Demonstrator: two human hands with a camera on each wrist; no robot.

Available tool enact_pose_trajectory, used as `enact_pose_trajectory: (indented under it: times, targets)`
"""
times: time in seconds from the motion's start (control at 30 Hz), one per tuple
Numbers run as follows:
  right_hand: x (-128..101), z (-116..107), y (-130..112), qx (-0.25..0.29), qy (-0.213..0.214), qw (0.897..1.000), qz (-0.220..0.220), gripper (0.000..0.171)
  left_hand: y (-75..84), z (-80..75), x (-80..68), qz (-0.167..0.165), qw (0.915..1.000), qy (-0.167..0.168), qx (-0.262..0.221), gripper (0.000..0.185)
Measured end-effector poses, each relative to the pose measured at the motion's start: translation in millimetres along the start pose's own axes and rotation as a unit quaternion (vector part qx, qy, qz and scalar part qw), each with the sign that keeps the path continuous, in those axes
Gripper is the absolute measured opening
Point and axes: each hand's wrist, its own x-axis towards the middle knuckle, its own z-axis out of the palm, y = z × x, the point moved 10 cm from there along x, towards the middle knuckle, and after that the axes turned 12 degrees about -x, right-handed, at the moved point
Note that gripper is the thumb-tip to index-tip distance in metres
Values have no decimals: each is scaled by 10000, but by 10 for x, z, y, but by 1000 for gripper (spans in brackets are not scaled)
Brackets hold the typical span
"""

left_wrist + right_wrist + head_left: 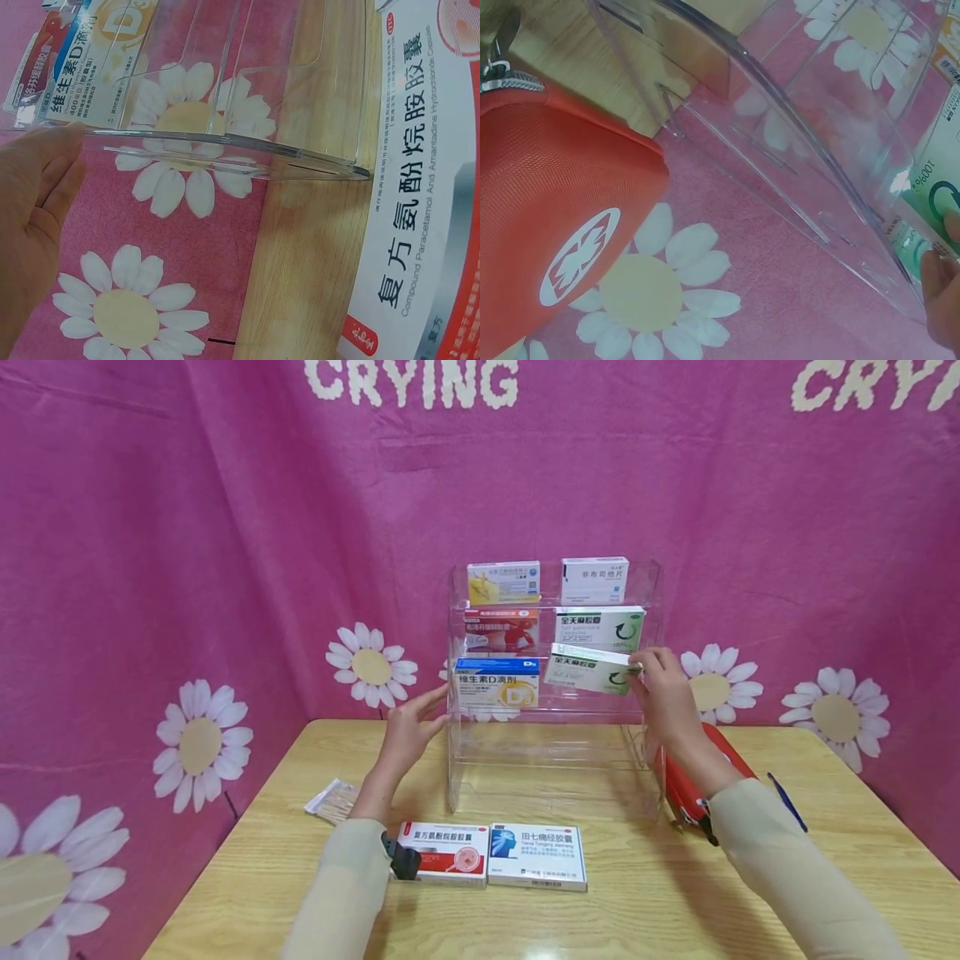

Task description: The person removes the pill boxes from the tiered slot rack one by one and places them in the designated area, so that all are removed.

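A clear acrylic tiered rack (553,752) stands on the wooden table (645,893) and carries several medicine boxes. My right hand (660,693) pinches the right end of a green-and-white box (588,668), held tilted at the rack's third tier, right side. In the right wrist view my fingertips (939,277) touch that box (937,202) through the rack wall. My left hand (412,727), fingers straight, rests against the rack's left wall (225,146), beside a blue-topped vitamin D box (497,682).
Two flat medicine boxes lie at the table's front: a red-and-white one (444,852) and a blue-and-white one (537,857). A red first-aid pouch (686,785) sits right of the rack, a pen (787,802) beyond it. A small packet (332,800) lies left. Pink daisy cloth (187,568) hangs behind.
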Motion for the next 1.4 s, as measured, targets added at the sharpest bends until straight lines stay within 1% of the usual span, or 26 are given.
enact_pose_trajectory:
  times: [0.17, 0.33, 0.4, 0.47, 0.6, 0.67, 0.77, 0.83, 0.97, 1.13, 1.2, 1.4]
  targets:
    - [-33, -146, -10, 366, 453, 9982, 150, 20, 1, 13, 8, -27, 10000, -57, -9, 47]
    - [-106, -337, -80, 656, 975, 9924, 368, 22, 10, 17, 12, 12, 9999, -79, -67, 47]
    - [-149, -380, -126, 877, 1062, 9896, 408, 23, 12, 16, 13, 14, 9999, -86, -76, 47]
    - [-200, -383, -187, 1182, 1003, 9870, 426, 25, 14, 10, 16, 11, 10000, -76, -52, 48]
    - [-318, -294, -340, 1732, 614, 9818, 485, 26, 26, -8, 20, 34, 10000, -24, -30, 47]
    - [-385, -224, -420, 1877, 391, 9802, 502, 26, 33, -11, 19, 54, 10000, -14, -62, 47]
    - [-496, -107, -534, 1928, 38, 9798, 533, 25, 26, -13, 18, 51, 9999, 2, -141, 46]
    - [-572, -16, -615, 1885, -274, 9802, 537, 24, 20, -13, 18, 64, 9998, 21, -187, 46]
    - [-713, 140, -780, 1943, -829, 9757, 580, 22, 14, -11, 24, 136, 9996, 54, -221, 46]
    - [-852, 294, -1014, 2230, -1407, 9632, 523, 20, 33, -9, 18, 225, 9995, 45, -227, 46]
    - [-900, 357, -1103, 2324, -1628, 9578, 466, 19, 32, -10, 12, 195, 9995, 47, -232, 47]
    - [-1007, 486, -1302, 2439, -2075, 9470, 251, 16, 19, 0, 6, 116, 9999, 43, -85, 47]
